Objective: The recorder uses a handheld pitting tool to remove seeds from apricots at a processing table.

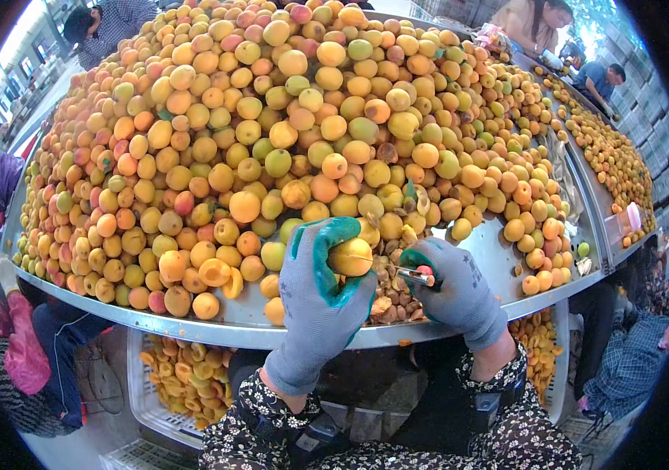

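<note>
My left hand [325,294], in a grey glove with a green coated palm, grips a yellow apricot [351,257] that has a thin slit across its side. Just to the right, my right hand [458,288], gloved the same way, is closed around a small metal cutting tool [416,276] with a red part. Its tip points toward the apricot without plainly touching it. Beneath and between my hands lies a heap of brown apricot pits [396,302]. Left of my left hand, a split apricot [215,272] rests by the whole fruit.
A large mound of apricots [311,117] covers the metal table [193,333]. Below its edge, white plastic crates [140,388] hold apricot halves [190,376], with more halves [537,346] at right. Other people [596,82] work around the tables. A pink-lidded container [619,223] stands at right.
</note>
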The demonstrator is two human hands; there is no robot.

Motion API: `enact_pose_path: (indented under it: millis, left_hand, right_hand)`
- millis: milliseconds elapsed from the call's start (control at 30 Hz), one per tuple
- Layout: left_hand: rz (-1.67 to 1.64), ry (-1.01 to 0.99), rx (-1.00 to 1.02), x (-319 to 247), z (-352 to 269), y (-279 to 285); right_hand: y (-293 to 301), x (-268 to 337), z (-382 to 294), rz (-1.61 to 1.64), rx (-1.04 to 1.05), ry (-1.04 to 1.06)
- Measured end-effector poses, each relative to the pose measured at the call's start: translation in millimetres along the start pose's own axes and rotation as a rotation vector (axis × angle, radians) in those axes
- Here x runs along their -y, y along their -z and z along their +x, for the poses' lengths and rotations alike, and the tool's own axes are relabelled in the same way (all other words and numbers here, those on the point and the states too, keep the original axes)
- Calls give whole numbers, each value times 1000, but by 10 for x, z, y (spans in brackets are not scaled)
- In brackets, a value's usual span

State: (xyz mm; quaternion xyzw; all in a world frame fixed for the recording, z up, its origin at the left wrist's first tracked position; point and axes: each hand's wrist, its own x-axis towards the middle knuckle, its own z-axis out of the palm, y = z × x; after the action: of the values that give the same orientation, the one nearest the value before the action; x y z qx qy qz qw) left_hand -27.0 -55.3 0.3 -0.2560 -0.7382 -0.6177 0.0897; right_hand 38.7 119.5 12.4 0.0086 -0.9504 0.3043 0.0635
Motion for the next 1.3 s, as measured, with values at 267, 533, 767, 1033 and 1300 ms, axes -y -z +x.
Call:
enact_pose_path:
  millis: [267,533,767,1033,1300]
  left_hand:
    - [153,-78,10,-52,42,26]
    - [-604,289,191,69,18,-5]
    - [-1340,715,226,-144,17,35]
    - [-616,163,150,-44,24,-12]
    - [-1131,606,75,-32,3,7]
  right_hand:
    - [-61,47,-1,-113,42,-53]
    - [-41,59,-9,-87,4,-36]
    - [-30,65,0,17,-47,20]
    - [-149,110,25,2,-77,-22]
    - [-275,130,81,-40,-70,-32]
